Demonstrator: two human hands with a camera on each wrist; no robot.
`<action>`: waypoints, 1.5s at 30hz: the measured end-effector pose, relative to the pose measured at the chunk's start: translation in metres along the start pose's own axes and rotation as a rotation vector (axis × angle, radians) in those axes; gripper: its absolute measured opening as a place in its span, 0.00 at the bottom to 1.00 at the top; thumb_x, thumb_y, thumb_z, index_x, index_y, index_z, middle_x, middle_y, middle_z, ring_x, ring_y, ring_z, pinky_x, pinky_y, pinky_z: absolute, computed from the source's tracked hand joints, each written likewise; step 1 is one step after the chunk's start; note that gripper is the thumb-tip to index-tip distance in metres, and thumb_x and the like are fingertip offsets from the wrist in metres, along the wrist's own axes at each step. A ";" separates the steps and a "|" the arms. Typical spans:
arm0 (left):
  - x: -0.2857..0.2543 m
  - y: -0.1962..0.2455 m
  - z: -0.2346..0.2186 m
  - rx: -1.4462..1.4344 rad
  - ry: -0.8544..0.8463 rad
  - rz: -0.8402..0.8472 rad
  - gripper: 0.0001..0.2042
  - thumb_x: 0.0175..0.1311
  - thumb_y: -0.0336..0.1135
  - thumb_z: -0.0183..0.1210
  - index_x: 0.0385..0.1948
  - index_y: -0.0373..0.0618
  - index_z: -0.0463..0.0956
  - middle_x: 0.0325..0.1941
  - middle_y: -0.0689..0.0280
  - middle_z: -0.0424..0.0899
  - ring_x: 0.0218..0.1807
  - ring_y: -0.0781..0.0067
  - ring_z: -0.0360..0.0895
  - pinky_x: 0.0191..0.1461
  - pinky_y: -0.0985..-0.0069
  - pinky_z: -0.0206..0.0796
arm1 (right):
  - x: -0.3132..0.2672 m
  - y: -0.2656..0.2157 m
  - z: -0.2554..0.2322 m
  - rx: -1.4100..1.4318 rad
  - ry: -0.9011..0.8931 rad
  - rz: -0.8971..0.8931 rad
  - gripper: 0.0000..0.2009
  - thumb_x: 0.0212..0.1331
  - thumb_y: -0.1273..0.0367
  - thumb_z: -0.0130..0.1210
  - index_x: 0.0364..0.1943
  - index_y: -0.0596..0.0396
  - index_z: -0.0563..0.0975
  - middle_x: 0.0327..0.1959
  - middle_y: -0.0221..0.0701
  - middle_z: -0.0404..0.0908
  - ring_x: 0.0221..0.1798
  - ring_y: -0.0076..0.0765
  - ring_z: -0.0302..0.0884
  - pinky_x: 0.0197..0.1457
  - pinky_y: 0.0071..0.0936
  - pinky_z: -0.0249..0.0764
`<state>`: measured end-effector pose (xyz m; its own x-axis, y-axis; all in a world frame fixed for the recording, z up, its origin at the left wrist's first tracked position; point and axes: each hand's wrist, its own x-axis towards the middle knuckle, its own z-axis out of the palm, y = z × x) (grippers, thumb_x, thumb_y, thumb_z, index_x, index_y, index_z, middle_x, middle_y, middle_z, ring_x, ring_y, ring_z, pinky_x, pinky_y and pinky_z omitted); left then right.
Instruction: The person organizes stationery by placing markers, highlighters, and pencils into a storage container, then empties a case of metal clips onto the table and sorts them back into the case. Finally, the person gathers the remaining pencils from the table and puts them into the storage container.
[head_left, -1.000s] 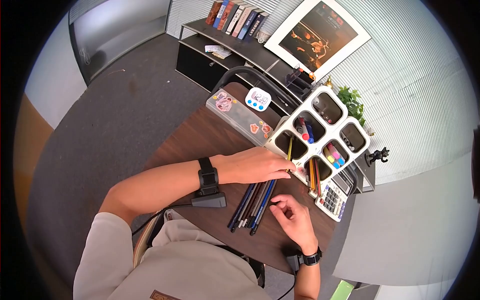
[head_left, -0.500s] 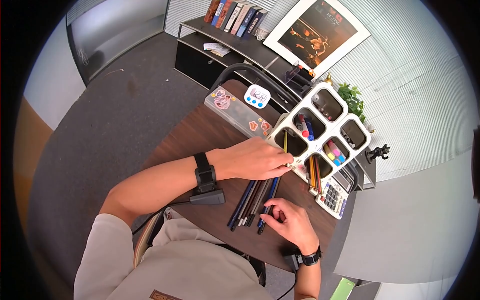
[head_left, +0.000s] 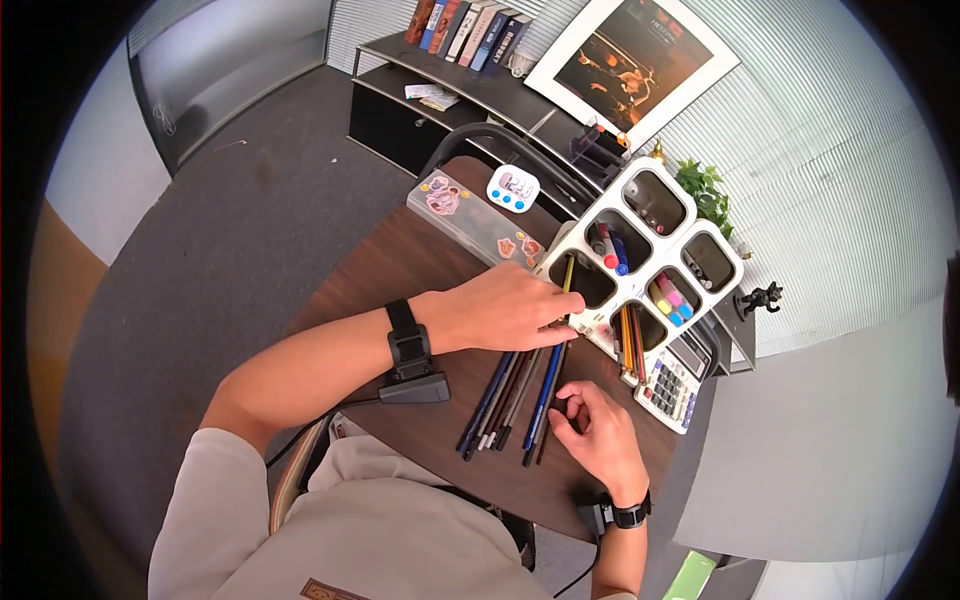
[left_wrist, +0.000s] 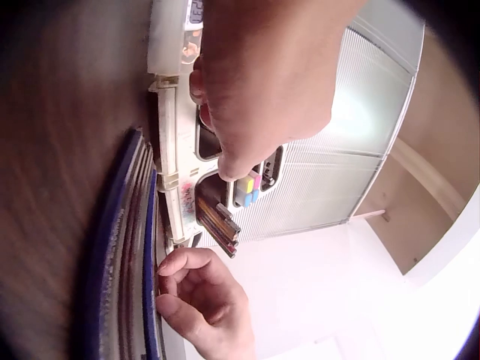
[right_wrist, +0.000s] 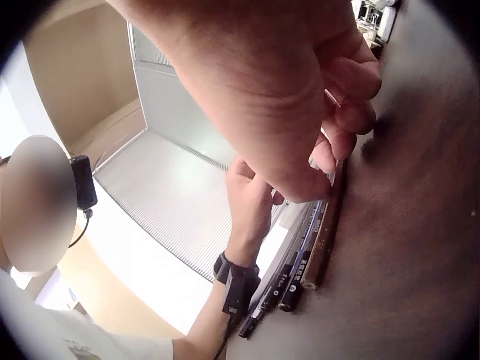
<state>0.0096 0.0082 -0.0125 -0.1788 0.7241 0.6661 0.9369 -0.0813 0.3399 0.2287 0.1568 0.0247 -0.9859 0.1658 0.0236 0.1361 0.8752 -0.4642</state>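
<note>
My left hand (head_left: 510, 308) is at the front of the white desk organizer (head_left: 634, 286) and pinches a yellow pencil (head_left: 569, 272) between thumb and fingers. The pencil's upper part shows against the organizer's near-left compartment; its lower part is hidden by the hand. Below, several dark and blue pencils (head_left: 518, 402) lie side by side on the table. My right hand (head_left: 605, 440) rests beside their right edge with fingers loosely bent. Its fingertips are right at a brown pencil (right_wrist: 322, 251) and a blue one in the right wrist view.
Other organizer compartments hold colored pencils (head_left: 629, 340), highlighters (head_left: 668, 300) and markers (head_left: 608, 252). A calculator (head_left: 668, 388) stands at its right. Behind the left hand are a clear sticker-covered case (head_left: 470, 222) and a white digital timer (head_left: 512, 188). The table (head_left: 380, 270) curves toward my lap.
The right hand moved left to the pencils, then back right; blue and brown pencils at that edge now lie apart from the bunch. The left hand with the yellow pencil shifted slightly up and left.
</note>
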 end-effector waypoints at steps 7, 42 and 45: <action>-0.001 -0.002 0.000 0.014 -0.018 -0.033 0.13 0.73 0.45 0.62 0.46 0.45 0.79 0.29 0.61 0.88 0.30 0.55 0.88 0.32 0.61 0.77 | -0.003 -0.002 -0.003 -0.073 0.065 0.073 0.16 0.58 0.69 0.70 0.50 0.50 0.79 0.31 0.29 0.83 0.27 0.36 0.82 0.32 0.37 0.79; -0.002 -0.010 0.000 0.087 -0.045 -0.045 0.27 0.68 0.44 0.69 0.66 0.49 0.72 0.30 0.63 0.88 0.30 0.59 0.87 0.30 0.64 0.75 | -0.004 0.007 -0.004 1.082 -0.050 0.242 0.09 0.75 0.78 0.44 0.53 0.50 0.69 0.47 0.28 0.74 0.36 0.22 0.77 0.31 0.21 0.73; -0.001 -0.008 -0.002 0.103 -0.065 -0.049 0.26 0.69 0.44 0.68 0.66 0.50 0.72 0.30 0.63 0.88 0.30 0.59 0.87 0.29 0.64 0.74 | -0.003 0.003 -0.004 1.193 -0.057 0.303 0.11 0.75 0.78 0.45 0.55 0.50 0.70 0.50 0.30 0.74 0.37 0.22 0.77 0.32 0.22 0.75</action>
<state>0.0018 0.0066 -0.0146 -0.2088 0.7685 0.6048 0.9539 0.0237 0.2993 0.2328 0.1610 0.0270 -0.9370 0.2438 -0.2500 0.2146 -0.1629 -0.9630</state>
